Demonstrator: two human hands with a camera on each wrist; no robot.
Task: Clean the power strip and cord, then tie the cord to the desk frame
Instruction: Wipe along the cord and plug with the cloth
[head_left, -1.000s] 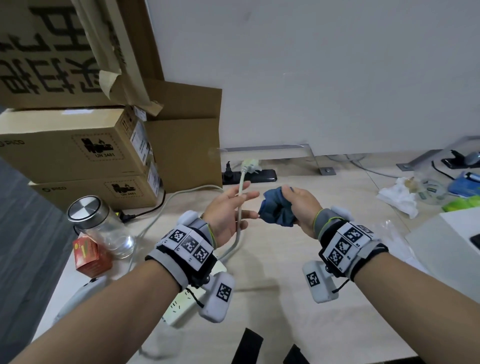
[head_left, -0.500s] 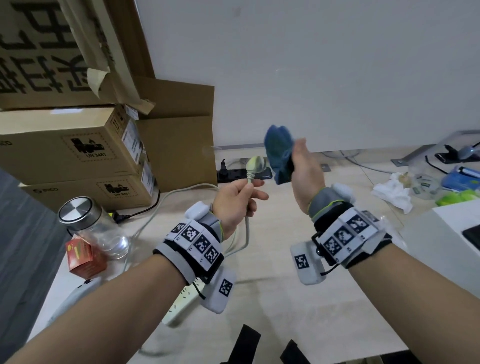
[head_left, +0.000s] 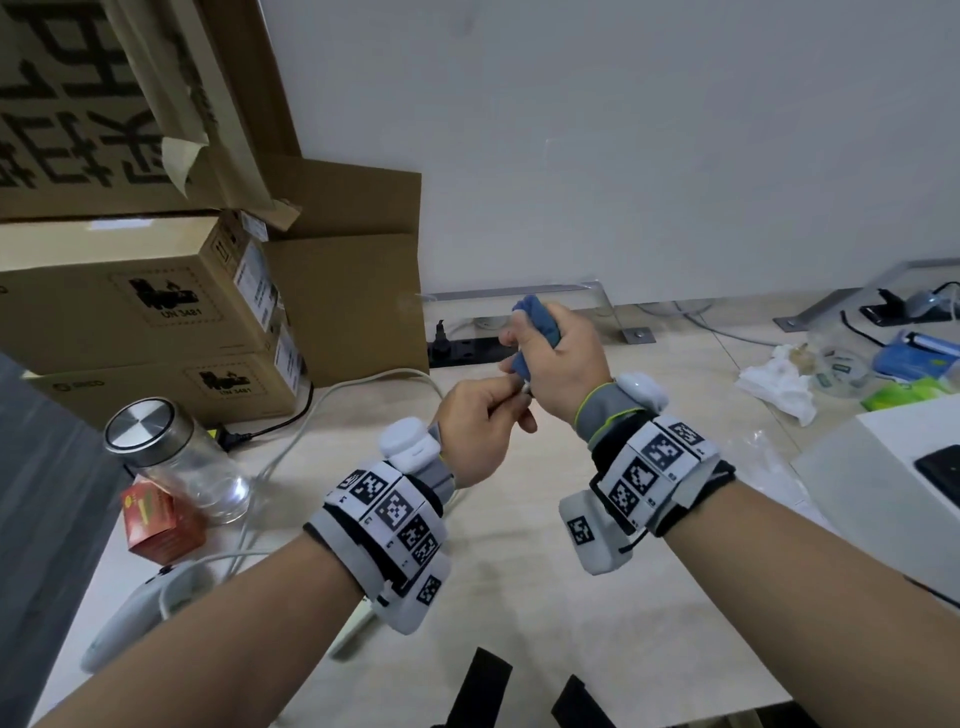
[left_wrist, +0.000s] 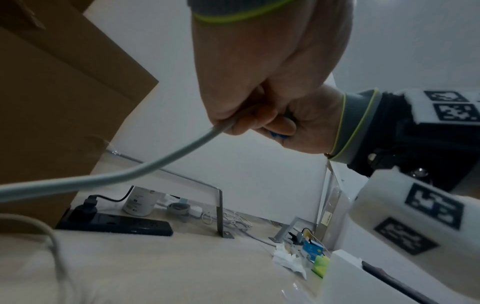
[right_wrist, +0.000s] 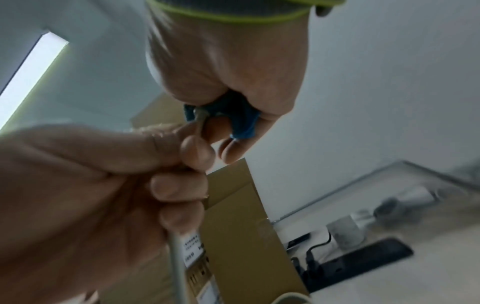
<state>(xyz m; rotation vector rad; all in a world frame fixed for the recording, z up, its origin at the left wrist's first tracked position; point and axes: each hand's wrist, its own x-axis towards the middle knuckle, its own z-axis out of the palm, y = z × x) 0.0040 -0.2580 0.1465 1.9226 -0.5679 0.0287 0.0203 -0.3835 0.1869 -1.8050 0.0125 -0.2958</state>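
We hold the pale grey cord (left_wrist: 145, 170) up above the table (head_left: 519, 597), both hands meeting at its upper end. Our left hand (head_left: 475, 434) has its fingers curled round the cord just below that end, with the thumb pressing along the top, and the cord hangs from the fist in a slack curve toward the table's left side. Our right hand (head_left: 558, 366) sits directly above and touching the left, clenched round a bunched blue cloth (head_left: 537, 322). In the right wrist view the cord's tip (right_wrist: 200, 113) disappears into the cloth (right_wrist: 241, 121) inside that fist, so the cloth wraps the end of the cord.

Both wrists are raised and turned inward, the right a little higher and farther from us than the left, the forearms reaching in from the lower corners of the head view.

We cannot make out the plug itself: the cloth and our right fingers cover it. The white power strip (head_left: 353, 623) lies on the table under our left forearm, mostly hidden by the wrist gear, so only a sliver shows. A black power strip (left_wrist: 114, 223) lies farther back beside the cardboard boxes (head_left: 156, 312). The right wrist view is blurred toward its right edge.
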